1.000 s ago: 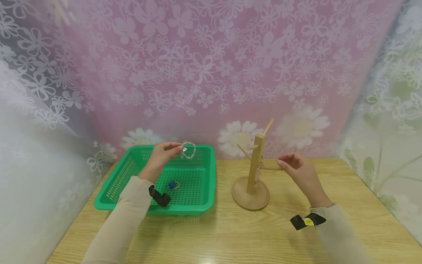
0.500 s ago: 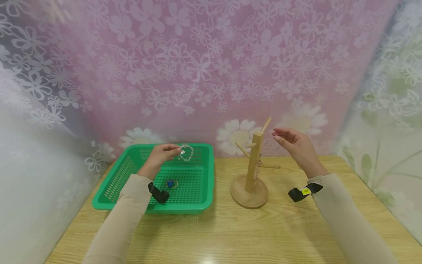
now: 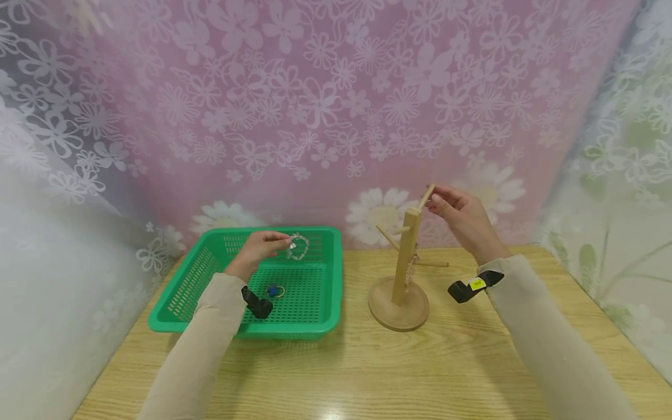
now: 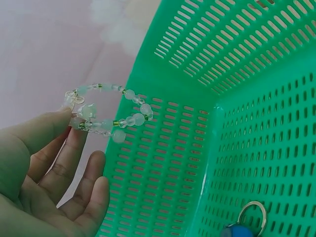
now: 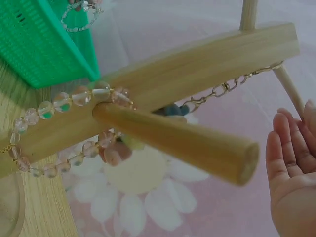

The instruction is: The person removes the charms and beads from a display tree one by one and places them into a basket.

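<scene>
My left hand [image 3: 261, 249] pinches a pale bracelet [image 3: 298, 247] between thumb and fingertips over the green basket [image 3: 337, 291]. In the left wrist view, the bracelet [image 4: 139, 119] has clear and light-green beads and charms. My right hand [image 3: 462, 219] is at the upper right peg [image 3: 426, 198] of a wooden stand [image 3: 406, 254], thumb and index finger at the peg's end. The right wrist view shows a pink clear-bead bracelet [image 5: 62, 102] around the lower peg [image 5: 182, 140]. A gold chain [image 5: 222, 89] hangs from the upper peg [image 5: 290, 90], with a dark blue piece partly hidden.
Inside the basket lies a blue item with a metal ring [image 3: 275, 291]. The stand's round base [image 3: 399, 309] rests on the wood-grain table [image 3: 367, 373], right of the basket. A flowered pink curtain [image 3: 336, 116] closes off the back.
My right hand has left the end of the lower right peg and risen to the upper right peg. The left hand stays over the basket with its bracelet.
</scene>
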A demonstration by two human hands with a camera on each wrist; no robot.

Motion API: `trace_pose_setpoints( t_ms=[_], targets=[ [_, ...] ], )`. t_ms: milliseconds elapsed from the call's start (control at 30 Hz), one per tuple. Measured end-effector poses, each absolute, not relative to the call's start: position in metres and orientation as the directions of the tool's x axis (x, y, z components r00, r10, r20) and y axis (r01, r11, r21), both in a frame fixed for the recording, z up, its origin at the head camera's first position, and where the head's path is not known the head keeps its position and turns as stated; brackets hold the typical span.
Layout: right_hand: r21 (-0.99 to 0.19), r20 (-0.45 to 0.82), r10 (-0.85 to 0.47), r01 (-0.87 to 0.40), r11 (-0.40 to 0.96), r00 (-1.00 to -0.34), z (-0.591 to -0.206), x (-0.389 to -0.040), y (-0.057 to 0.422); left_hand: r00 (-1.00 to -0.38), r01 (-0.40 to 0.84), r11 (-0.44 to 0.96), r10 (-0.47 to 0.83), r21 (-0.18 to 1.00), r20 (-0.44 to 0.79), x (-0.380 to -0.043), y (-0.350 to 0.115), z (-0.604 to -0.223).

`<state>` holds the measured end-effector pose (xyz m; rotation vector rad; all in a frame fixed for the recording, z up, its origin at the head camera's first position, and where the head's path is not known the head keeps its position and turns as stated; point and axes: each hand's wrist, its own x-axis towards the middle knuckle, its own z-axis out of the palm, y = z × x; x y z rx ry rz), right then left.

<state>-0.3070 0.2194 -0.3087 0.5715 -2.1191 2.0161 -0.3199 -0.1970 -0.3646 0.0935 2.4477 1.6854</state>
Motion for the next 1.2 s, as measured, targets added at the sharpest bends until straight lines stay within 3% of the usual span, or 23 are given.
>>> trace_pose_setpoints(
  t_ms=[233, 433, 667, 1067, 1200],
  targets=[
    [-0.912, 0.404, -0.185, -0.378, -0.162, -0.896, -0.305, -0.308, 0.217, -0.98, -0.063, 0.357, 0.156, 0.932, -0.126, -0.315, -0.194, -0.36],
    [-0.922, 0.369, -0.137, -0.342, -0.183, -0.919, -0.302, -0.308, 0.215, -0.983, -0.041, 0.36, 0.152, 0.932, -0.102, -0.324, -0.199, -0.373],
    [-0.902, 0.404, -0.142, -0.368, -0.228, -0.904, -0.305, -0.3, 0.222, -0.984, -0.065, 0.371, 0.131, 0.926, -0.122, -0.328, -0.196, -0.378],
    [-0.927, 0.362, -0.005, -0.359, -0.111, -0.932, -0.31, -0.282, 0.234, -0.977, -0.085, 0.439, 0.14, 0.894, -0.161, -0.325, -0.195, -0.377],
    [-0.934, 0.355, 0.082, -0.356, -0.006, -0.931, -0.309, -0.279, 0.234, -0.976, -0.08, 0.441, 0.148, 0.894, -0.16, -0.325, -0.196, -0.379]
  ],
)
